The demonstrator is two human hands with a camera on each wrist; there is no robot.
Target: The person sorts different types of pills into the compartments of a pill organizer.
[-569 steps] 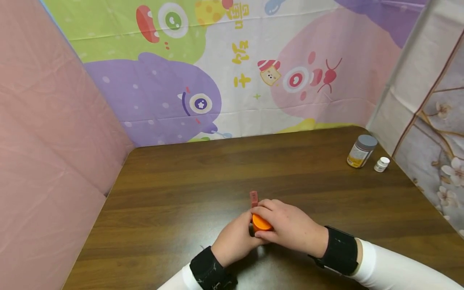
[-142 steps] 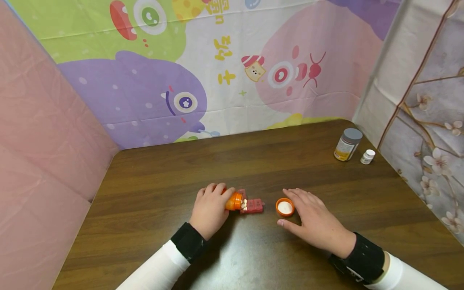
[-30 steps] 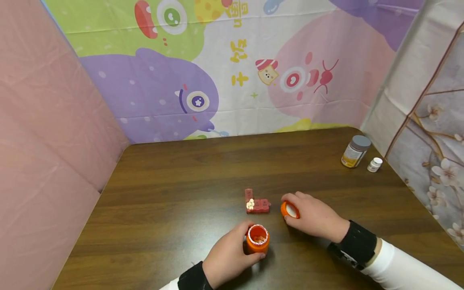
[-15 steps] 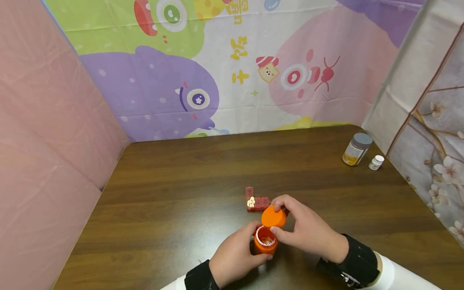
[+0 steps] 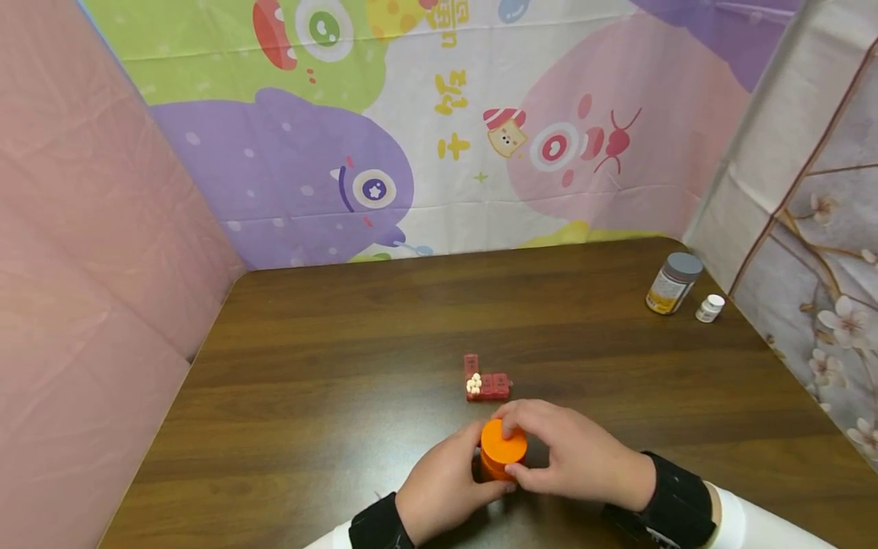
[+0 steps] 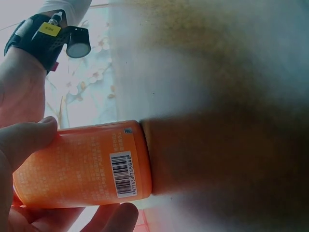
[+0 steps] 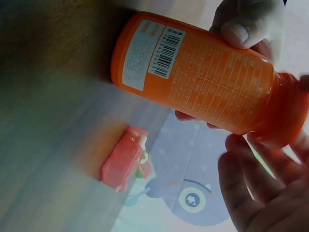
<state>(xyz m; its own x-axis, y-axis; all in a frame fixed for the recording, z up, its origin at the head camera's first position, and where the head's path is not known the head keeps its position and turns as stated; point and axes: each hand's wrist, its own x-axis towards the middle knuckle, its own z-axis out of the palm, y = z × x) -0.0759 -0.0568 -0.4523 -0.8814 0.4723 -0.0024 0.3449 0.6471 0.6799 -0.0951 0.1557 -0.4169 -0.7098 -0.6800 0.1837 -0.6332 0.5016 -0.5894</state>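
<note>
An orange pill bottle (image 6: 87,164) stands upright near the front of the table, its printed label and barcode showing in both wrist views. My left hand (image 5: 439,479) grips the bottle's side, thumb and fingers on opposite sides. On the bottle's mouth sits the orange lid (image 5: 499,442), which my right hand (image 5: 572,456) pinches between thumb and fingers. Whether the lid is screwed tight cannot be seen. Just beyond the hands lies a small red pill box (image 5: 495,386), one flap raised. Several pale pills (image 5: 474,383) fill its leftmost compartment.
At the back right of the wooden table (image 5: 309,343) stand a grey-lidded jar (image 5: 674,284) and a small white bottle (image 5: 709,308). A cartoon-print cloth (image 5: 459,191) hangs behind the table, and a pink cloth (image 5: 103,267) hangs at the left.
Earlier, my left hand tipped the bottle at the pill box and pills came out. It then set the bottle upright nearer me. My right hand lifted the lid from the table onto the bottle's mouth.
</note>
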